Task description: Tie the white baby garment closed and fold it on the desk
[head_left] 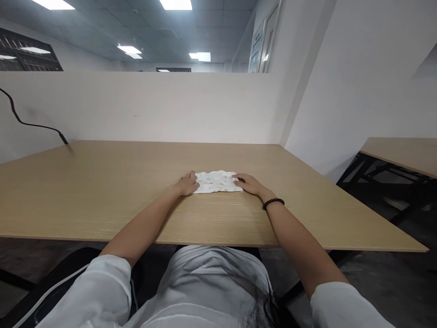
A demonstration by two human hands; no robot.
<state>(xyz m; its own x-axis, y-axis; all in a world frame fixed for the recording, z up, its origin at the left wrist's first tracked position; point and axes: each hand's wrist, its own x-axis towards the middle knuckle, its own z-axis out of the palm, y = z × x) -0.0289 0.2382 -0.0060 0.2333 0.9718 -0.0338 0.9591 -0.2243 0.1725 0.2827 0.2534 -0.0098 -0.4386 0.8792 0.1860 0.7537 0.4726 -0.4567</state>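
A white cloth [218, 182] with a small scattered print lies as a flat, wide strip on the wooden table. At its left end, my left hand [187, 183] is closed, its thumb on the cloth and its fingers curled at the edge. My right hand [251, 183] grips the opposite end, with thumb and fingers at the right edge. The cloth's upper edge is slightly wavy, and its ends are partly covered by my fingers. A dark beaded bracelet [273, 202] circles my right wrist.
The wooden table [119, 191] meets a low white partition [177, 107] at its far side. A black cable [37, 125] hangs down to the table's far left corner. Another table [406, 152] with dark legs stands at the right, beyond a white wall [355, 86].
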